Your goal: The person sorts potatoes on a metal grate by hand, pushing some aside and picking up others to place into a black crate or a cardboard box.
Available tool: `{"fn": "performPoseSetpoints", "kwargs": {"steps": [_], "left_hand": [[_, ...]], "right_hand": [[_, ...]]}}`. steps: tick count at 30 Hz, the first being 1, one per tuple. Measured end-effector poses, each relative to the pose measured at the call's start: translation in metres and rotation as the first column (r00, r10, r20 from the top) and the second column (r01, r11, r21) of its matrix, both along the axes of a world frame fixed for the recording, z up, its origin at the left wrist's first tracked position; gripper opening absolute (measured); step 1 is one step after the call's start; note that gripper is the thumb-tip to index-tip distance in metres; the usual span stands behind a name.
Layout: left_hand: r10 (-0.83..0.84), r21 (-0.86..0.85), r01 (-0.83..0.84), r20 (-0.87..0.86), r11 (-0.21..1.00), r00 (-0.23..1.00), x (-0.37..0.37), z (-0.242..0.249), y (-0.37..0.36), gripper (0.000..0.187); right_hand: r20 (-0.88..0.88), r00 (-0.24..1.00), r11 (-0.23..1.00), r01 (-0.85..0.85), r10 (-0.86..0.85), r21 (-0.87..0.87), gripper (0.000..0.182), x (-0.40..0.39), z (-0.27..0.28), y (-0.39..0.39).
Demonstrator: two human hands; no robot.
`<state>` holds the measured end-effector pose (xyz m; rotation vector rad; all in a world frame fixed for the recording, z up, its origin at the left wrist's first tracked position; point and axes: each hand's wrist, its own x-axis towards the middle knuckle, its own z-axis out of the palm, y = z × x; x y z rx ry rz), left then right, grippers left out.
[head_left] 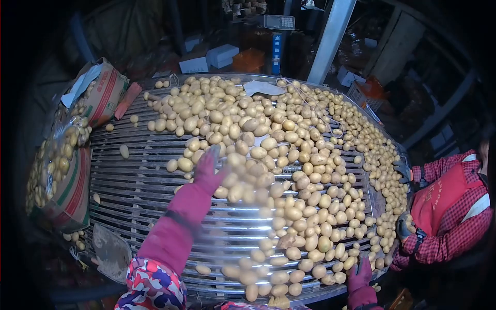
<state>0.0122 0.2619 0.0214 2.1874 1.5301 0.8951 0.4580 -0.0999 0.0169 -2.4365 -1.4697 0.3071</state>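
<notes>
My left hand (208, 174), in a pink-purple glove with a greyish fingertip, reaches over the slatted metal table (129, 181). Its fingers are stretched out and apart at the left edge of a spread of potatoes (310, 196), with nothing seen in its grip. Low on the right, my right hand (360, 277) wears a similar glove. Its fingers point up and apart beside potatoes near the table's front edge; I see nothing held in it. A blurred patch in mid-view smears some potatoes close to my left hand.
At left stand open cartons (64, 201) filled with potatoes, and a grey scoop-like plate (111, 253) lies near them. A co-worker in a red apron (439, 199) has gloved hands at the right-hand potatoes. Behind are a scale (279, 22), a metal post (332, 44) and white boxes (222, 55).
</notes>
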Motion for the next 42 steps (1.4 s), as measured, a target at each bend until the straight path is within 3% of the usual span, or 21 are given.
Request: {"fn": "performPoseSetpoints", "kwargs": {"steps": [2, 3, 4, 5, 7, 10, 15, 18, 19, 20, 21, 22, 23, 24, 25, 27, 31, 33, 35, 38, 42], "left_hand": [[0.141, 0.26, -0.082, -0.219, 0.962, 0.966, 0.005, -0.021, 0.009, 0.071], [-0.127, -0.097, 0.118, -0.094, 0.988, 0.987, 0.023, 0.031, -0.005, 0.084], [-0.066, 0.122, 0.1, -0.255, 0.988, 0.965, 0.035, -0.017, -0.008, 0.091], [-0.223, -0.118, 0.221, 0.002, 0.968, 0.975, 0.047, 0.004, -0.015, 0.085], [-0.442, -0.049, 0.445, 0.052, 0.894, 0.895, 0.074, -0.016, -0.032, 0.077], [-0.442, 0.067, 0.468, -0.234, 0.881, 0.866, 0.113, -0.004, -0.079, 0.074], [-0.765, -0.004, 0.771, 0.126, 0.637, 0.632, 0.104, 0.004, -0.121, 0.068], [-0.576, 0.013, 0.627, 0.412, 0.779, 0.706, 0.048, 0.004, -0.098, 0.062], [-0.457, 0.09, 0.456, -0.019, 0.885, 0.889, 0.007, 0.004, -0.083, 0.058], [-0.519, 0.198, 0.483, 0.216, 0.853, 0.827, -0.023, 0.004, -0.057, 0.056], [-0.303, -0.03, 0.409, 0.621, 0.912, 0.723, -0.05, 0.013, -0.051, 0.051], [-0.058, -0.069, 0.073, 0.209, 0.995, 0.976, -0.088, 0.02, -0.045, 0.055], [0.22, -0.235, -0.16, 0.26, 0.959, 0.94, -0.115, 0.02, -0.038, 0.061], [0.179, 0.189, -0.183, 0.038, 0.965, 0.983, -0.168, -0.026, -0.024, 0.065], [0.251, 0.227, -0.232, -0.061, 0.946, 0.966, -0.203, -0.05, -0.011, 0.066], [0.499, -0.134, -0.484, 0.11, 0.865, 0.86, -0.226, -0.065, -0.004, 0.068], [0.385, 0.314, -0.299, -0.261, 0.901, 0.885, -0.222, -0.116, 0.019, 0.066], [0.319, 0.275, -0.271, -0.147, 0.922, 0.936, -0.189, -0.106, 0.017, 0.064], [0.246, 0.125, -0.248, 0.034, 0.961, 0.969, -0.146, -0.096, 0.011, 0.056], [0.062, 0.178, -0.096, 0.187, 0.979, 0.98, -0.076, -0.108, 0.002, 0.054], [-0.034, 0.258, 0.005, 0.111, 0.966, 0.993, 0.015, -0.065, -0.041, 0.064]], "right_hand": [[0.052, 0.998, 1.0, -0.02, 0.02, -0.002, 0.054, 0.006, -0.009, -0.003], [0.099, 0.994, 0.999, -0.038, 0.038, -0.005, 0.054, 0.006, -0.009, -0.003], [0.099, 0.994, 0.999, -0.037, 0.038, -0.011, 0.054, 0.006, -0.008, -0.004], [0.063, 0.997, 0.999, -0.042, 0.04, 0.021, 0.054, 0.002, -0.003, -0.002], [0.028, 0.998, 0.997, -0.05, 0.049, 0.051, 0.053, 0.0, -0.001, -0.002], [0.056, 0.997, 0.998, -0.048, 0.046, 0.047, 0.053, 0.007, -0.011, -0.006], [0.029, 0.998, 0.989, -0.051, 0.047, 0.141, 0.052, 0.006, -0.01, -0.002], [0.022, 1.0, 0.99, -0.01, 0.007, 0.143, 0.053, 0.005, -0.012, -0.004], [0.033, 0.999, 0.99, 0.007, -0.011, 0.141, 0.054, 0.005, -0.014, -0.005], [0.034, 0.999, 0.99, -0.001, -0.004, 0.139, 0.054, 0.008, -0.017, -0.007], [0.026, 1.0, 0.99, -0.002, -0.002, 0.143, 0.054, 0.012, -0.021, -0.009], [0.02, 1.0, 0.989, 0.0, -0.003, 0.15, 0.054, 0.015, -0.023, -0.008], [0.023, 1.0, 0.988, 0.002, -0.006, 0.155, 0.054, 0.012, -0.019, -0.006], [0.001, 1.0, 0.994, -0.002, 0.002, 0.106, 0.055, 0.005, -0.01, -0.004], [-0.017, 1.0, 0.998, -0.003, 0.004, 0.067, 0.057, 0.001, -0.003, -0.001], [0.011, 1.0, 0.997, 0.026, -0.027, 0.067, 0.059, 0.003, -0.005, -0.006], [0.024, 0.999, 0.992, -0.042, 0.039, 0.123, 0.057, 0.002, 0.0, 0.006], [-0.142, 0.99, 0.999, -0.004, 0.009, 0.035, 0.059, -0.021, 0.036, 0.021], [0.213, 0.966, 0.967, -0.188, 0.149, 0.174, 0.057, 0.025, -0.042, -0.009], [0.099, 0.995, 0.996, 0.003, -0.012, 0.093, 0.061, -0.004, -0.006, -0.001], [0.098, 0.995, 0.993, -0.006, -0.005, 0.116, 0.06, -0.007, -0.003, 0.0]]}}
